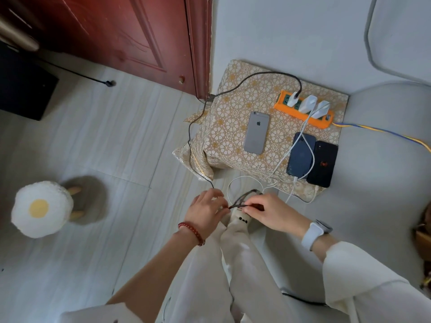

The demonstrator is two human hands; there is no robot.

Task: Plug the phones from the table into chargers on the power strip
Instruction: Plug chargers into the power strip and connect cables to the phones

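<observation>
**Both hands on the black cable, three phones waiting on the tabletop**

So the left hand [205, 212] and right hand [271, 213] are down low in front of the little tabletop [235, 99], above the person's knee. Both sets of fingers are pinching the loose end of the black braided cable [198, 117], left fingers curled round it on one side, right thumb and forefinger nipping it just beside them. That cable runs up over the tabletop edge to the leftmost white charger [292, 100] in the orange power strip [303, 115].

A silver iPhone [256, 132] lies face down mid-tabletop, nothing plugged into it. Near the right edge a dark blue phone [299, 157] and a black phone [323, 163] lie side by side, touching. A white cable [303, 134] crosses the blue one and seems plugged into its near end. Two more white chargers [314, 107] sit in the strip.

On the floor to the left there's a fried-egg stool [40, 208].
</observation>
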